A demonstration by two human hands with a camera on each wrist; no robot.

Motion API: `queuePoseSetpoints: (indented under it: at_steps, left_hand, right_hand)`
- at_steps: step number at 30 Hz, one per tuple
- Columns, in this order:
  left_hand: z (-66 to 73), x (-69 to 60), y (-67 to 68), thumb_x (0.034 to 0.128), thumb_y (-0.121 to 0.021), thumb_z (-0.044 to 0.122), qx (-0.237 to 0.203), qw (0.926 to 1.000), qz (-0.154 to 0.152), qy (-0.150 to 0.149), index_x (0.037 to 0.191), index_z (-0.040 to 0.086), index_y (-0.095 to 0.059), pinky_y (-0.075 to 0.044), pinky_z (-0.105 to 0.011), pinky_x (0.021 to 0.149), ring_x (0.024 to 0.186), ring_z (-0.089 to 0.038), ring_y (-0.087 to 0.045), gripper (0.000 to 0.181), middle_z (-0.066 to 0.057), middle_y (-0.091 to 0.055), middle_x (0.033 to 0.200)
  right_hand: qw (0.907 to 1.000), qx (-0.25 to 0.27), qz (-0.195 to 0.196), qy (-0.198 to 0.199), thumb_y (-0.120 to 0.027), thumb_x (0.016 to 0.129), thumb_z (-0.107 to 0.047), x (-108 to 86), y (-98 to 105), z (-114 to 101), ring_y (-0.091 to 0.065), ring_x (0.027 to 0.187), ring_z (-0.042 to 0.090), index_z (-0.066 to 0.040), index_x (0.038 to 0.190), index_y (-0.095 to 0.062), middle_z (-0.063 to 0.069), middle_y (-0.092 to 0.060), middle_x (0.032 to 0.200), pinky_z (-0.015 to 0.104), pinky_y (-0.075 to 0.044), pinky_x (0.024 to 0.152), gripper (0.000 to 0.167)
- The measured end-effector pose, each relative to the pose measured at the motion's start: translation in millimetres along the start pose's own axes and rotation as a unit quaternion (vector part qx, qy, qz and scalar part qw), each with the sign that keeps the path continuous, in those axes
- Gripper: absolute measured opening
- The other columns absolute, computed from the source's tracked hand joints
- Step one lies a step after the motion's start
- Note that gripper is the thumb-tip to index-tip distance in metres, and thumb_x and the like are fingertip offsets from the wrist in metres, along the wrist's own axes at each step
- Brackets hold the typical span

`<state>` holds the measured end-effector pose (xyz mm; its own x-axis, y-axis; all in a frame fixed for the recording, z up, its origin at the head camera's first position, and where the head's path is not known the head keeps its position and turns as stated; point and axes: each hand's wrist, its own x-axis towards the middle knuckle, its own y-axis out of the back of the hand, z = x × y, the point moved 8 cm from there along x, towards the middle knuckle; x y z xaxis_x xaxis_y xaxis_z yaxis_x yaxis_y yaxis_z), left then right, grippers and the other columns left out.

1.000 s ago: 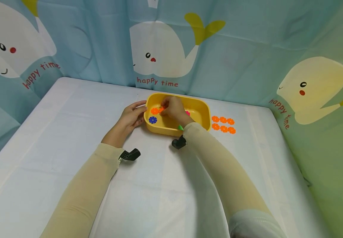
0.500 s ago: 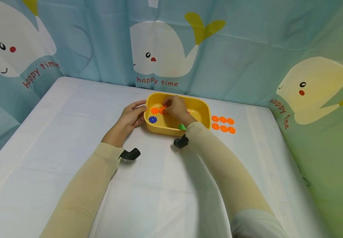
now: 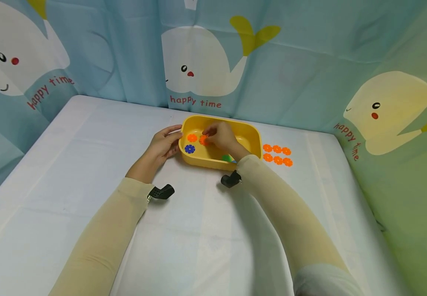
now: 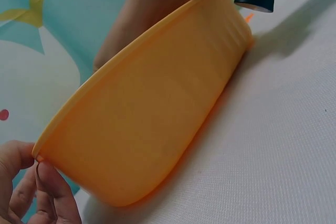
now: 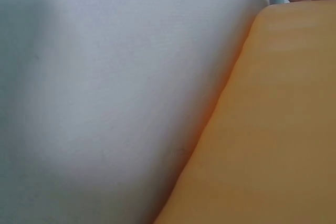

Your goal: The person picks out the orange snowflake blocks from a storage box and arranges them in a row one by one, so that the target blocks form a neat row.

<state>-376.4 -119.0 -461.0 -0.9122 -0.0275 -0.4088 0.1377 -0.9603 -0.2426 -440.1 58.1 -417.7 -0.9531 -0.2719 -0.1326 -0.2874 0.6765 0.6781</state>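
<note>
A yellow plastic bin sits at the far side of the table. My left hand grips its left end; in the left wrist view the thumb and a finger pinch the rim. Inside the bin, my right hand pinches an orange snowflake disc. Another orange disc and a blue disc lie on the bin floor to its left. A green piece shows under the right wrist. The right wrist view has mostly the bin's outer wall; the right fingers are hidden there.
To the right of the bin, several orange discs lie in two rows on the white tablecloth. A blue whale-print curtain stands behind the table. Black wrist cameras stick out from both sleeves.
My right hand has drawn slightly to the right with the orange disc, leaving a gap to the other orange disc. The left hand has stayed on the bin's rim.
</note>
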Motion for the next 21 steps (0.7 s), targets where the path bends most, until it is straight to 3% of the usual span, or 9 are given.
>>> queuePoseSetpoints:
  at_steps: [21]
  left_hand:
    - [-1.0, 0.1, 0.6, 0.0962, -0.064, 0.018, -0.010, 0.9999, 0.004, 0.006, 0.136, 0.022, -0.057, -0.050, -0.015, 0.056, 0.068, -0.009, -0.055, 0.040, -0.008, -0.059, 0.119]
  right_hand:
    - [0.9997, 0.004, -0.023, 0.011, -0.069, 0.089, -0.001, -17.3, -1.2, 3.6, -0.058, 0.091, 0.023, -0.003, 0.107, -0.073, 0.012, -0.069, 0.104, 0.024, -0.051, 0.080, 0.019]
